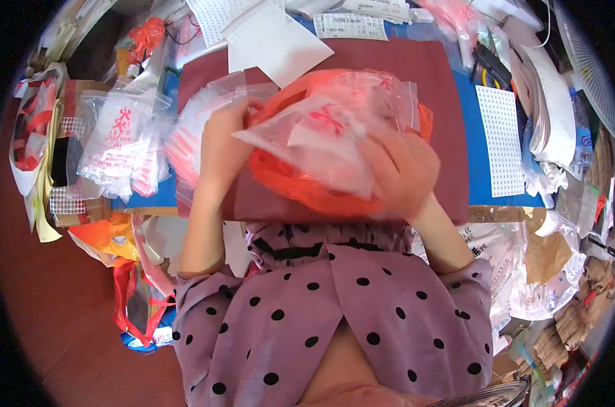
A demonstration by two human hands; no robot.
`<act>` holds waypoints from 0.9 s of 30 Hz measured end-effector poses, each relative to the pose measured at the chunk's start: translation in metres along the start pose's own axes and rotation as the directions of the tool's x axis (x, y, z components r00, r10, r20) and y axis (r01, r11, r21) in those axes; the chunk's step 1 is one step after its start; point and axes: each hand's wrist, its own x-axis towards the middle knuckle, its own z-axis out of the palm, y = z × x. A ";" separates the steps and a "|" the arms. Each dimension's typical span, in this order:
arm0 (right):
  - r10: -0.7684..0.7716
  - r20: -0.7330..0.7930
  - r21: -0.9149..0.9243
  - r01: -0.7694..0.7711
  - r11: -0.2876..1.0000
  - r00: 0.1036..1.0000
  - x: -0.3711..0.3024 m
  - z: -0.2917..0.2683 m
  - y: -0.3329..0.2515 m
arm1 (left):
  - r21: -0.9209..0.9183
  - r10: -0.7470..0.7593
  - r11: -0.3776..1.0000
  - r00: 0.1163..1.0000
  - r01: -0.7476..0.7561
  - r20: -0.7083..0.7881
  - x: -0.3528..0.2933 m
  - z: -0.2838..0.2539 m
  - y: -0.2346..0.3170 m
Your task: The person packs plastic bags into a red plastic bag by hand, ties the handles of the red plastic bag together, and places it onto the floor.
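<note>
A crumpled red plastic bag (307, 197) lies on the dark red board (443, 183) in front of me. Over it is a clear plastic bag (328, 146) with red print and something white inside. My right hand (404, 169), smeared by motion, has its fingers bent around the right side of this clear bag. At the left edge of the red bag, my left hand (226, 136) is curled, its fingertips partly hidden. What they pinch is unclear. Beneath and beside the left hand is a blurred pile of clear printed bags (185, 146).
A white sheet (280, 47) lies at the board's far edge, with printed slips (351, 27) beside it. More clear printed bags (117, 136) are at left, near a cardboard box (80, 197). To the right are a dotted sheet (501, 142), pliers (491, 68) and stacked paper (552, 115).
</note>
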 end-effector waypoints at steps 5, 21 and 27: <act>0.845 0.240 0.329 -0.859 0.392 0.477 0.008 0.011 0.009 | -0.195 -0.238 0.955 0.969 0.222 -0.063 -0.004 -0.017 0.006; 0.884 0.230 -0.077 -0.897 0.434 0.408 -0.010 -0.035 0.076 | -0.866 -0.134 -0.314 0.885 0.389 0.446 -0.027 -0.014 0.000; 0.542 0.693 0.086 -0.801 0.592 0.475 -0.061 0.016 0.114 | -0.549 -0.188 0.761 0.927 0.345 0.324 -0.036 -0.035 0.039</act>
